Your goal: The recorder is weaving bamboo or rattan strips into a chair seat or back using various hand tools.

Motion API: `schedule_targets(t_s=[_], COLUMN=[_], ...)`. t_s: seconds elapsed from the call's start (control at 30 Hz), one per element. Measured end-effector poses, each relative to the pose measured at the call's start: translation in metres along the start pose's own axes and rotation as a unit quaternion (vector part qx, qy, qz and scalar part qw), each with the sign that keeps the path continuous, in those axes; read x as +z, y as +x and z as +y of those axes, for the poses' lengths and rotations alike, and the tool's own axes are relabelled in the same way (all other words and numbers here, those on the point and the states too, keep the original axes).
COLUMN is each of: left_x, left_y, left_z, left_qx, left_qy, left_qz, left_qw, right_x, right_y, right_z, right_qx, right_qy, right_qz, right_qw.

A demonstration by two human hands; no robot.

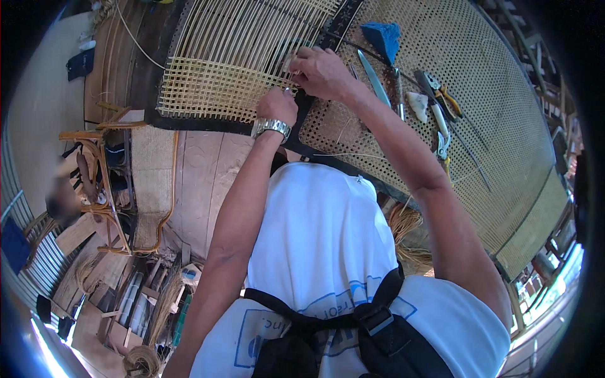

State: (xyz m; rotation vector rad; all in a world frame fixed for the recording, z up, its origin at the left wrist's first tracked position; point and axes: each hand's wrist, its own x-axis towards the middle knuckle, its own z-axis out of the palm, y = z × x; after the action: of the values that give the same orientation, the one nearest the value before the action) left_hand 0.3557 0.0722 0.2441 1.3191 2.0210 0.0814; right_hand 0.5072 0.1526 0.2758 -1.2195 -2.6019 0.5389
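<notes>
A partly woven cane panel (201, 88) lies in front of me inside a dark frame (205, 125). Its near part is a tight grid; farther off, long strands run without cross strands. My left hand (277, 106), with a metal watch (271, 129) at the wrist, is closed at the panel's near right corner. A small shiny bit shows at its fingertips, too small to name. Just beyond it, my right hand (320, 72) curls its fingers down at the panel's right edge. Whatever that hand pinches is hidden behind its fingers.
On finished cane webbing (498, 107) at right lie a blue cloth (382, 39), a blade (373, 75), pliers (449, 97), pruning shears (442, 135) and a white lump (417, 106). A cane-seated chair (153, 183) and a blurred person (64, 198) are at left.
</notes>
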Motion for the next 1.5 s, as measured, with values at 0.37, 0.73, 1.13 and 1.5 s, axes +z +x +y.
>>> schedule_targets(t_s=[0.37,0.73,1.13,1.5], left_x=[-0.079,-0.043,-0.035,0.013], left_y=[-0.073,-0.026,-0.013,-0.008], left_z=[-0.011,-0.018,0.001,-0.035], left_qx=[0.093,-0.012,-0.048,-0.002], left_qy=[0.061,-0.136,-0.128,-0.164], left_qz=[0.065,-0.119,-0.104,0.018], left_qw=[0.992,0.983,0.985,0.986], right_x=[0.005,0.021,0.009,0.012], right_y=[0.021,0.019,0.018,0.014], right_z=[-0.013,-0.006,-0.005,-0.016], right_qx=[-0.014,-0.069,-0.062,-0.044], right_qy=[0.402,0.038,-0.029,-0.036], right_qz=[-0.272,-0.099,-0.059,-0.102], right_qw=[0.874,0.992,0.996,0.993])
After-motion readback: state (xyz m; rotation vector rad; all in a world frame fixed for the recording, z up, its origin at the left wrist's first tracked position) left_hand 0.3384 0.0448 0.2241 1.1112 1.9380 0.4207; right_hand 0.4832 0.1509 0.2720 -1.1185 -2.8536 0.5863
